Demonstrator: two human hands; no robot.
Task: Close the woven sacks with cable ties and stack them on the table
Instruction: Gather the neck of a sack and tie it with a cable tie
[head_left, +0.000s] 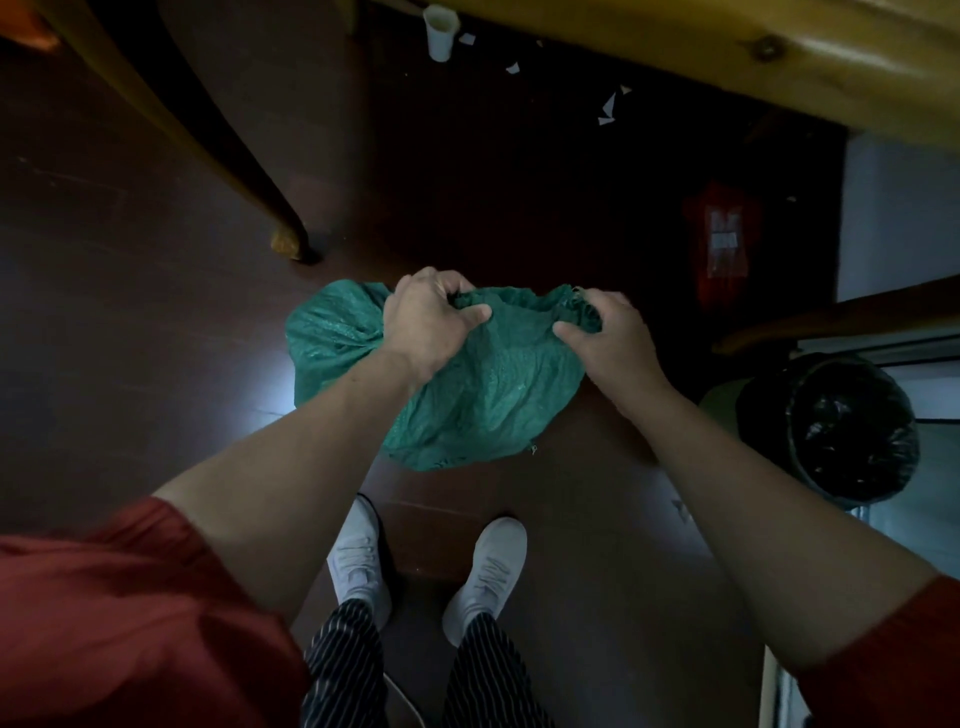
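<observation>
Dim light, view straight down.

- Crumpled green woven plastic sack (488, 395) at frame centre, over the dark brown wooden floor (130, 338). Cannot tell whether it rests on the boards or hangs just above them.
- Left hand (428, 322) grips the sack's far edge at its 11 o'clock, fingers curled over bunched fabric, thumb laid across the top.
- Right hand (608, 332) grips the same edge at 1 o'clock, fingers hooked into the gathered weave, thumb pointing inward. The fabric between the two hands is puckered.
- Two white lace-up shoes (491, 571) stand at 6 o'clock from the sack, near its lower hem, with striped dark trousers (343, 660) above them.

Edges and room:
- Yellow varnished wooden table edge (779, 67) runs across 12 to 2 o'clock, well apart from the sack.
- Curved yellow wooden chair leg (228, 156) comes down at 10 o'clock; its foot stands near the sack's left bulge.
- Round bin with a black plastic liner (831, 431) at 3 o'clock, near the right forearm.
- Red printed plastic bag (722, 244) lies at 2 o'clock.
- White paper cup (439, 34) and white torn paper scraps (608, 106) lie under the table at 12 to 1 o'clock.
- Bare floor stretches widest at 8 to 9 o'clock.
</observation>
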